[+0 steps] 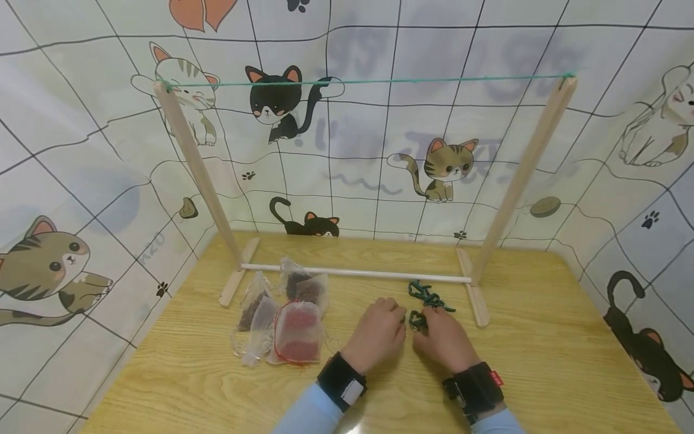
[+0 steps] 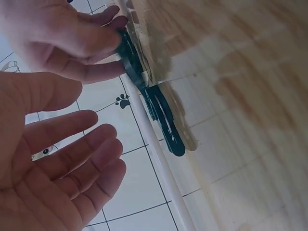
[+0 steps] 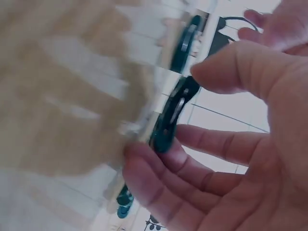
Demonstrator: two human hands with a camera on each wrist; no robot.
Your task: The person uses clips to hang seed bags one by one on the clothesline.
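My right hand [image 1: 446, 339] pinches a green clip [image 3: 174, 113] with a metal wire, thumb at one end and fingers behind it. More green clips [image 1: 428, 295] lie in a small pile just beyond that hand on the wooden table. Beside it, my left hand [image 1: 378, 333] is low over the table, palm toward the right hand. In the left wrist view its fingers [image 2: 103, 154] are loosely spread with nothing between them. Another green clip [image 2: 165, 120] shows past the fingertips there.
Left of the hands lie several sheer drawstring bags [image 1: 298, 331] with dark and reddish contents. Behind stands a wooden frame [image 1: 525, 175] with a white bottom rod [image 1: 358, 273] and a green string [image 1: 368, 82] across its top. Cat-print sheeting [image 1: 358, 132] surrounds the wooden table [image 1: 179, 361].
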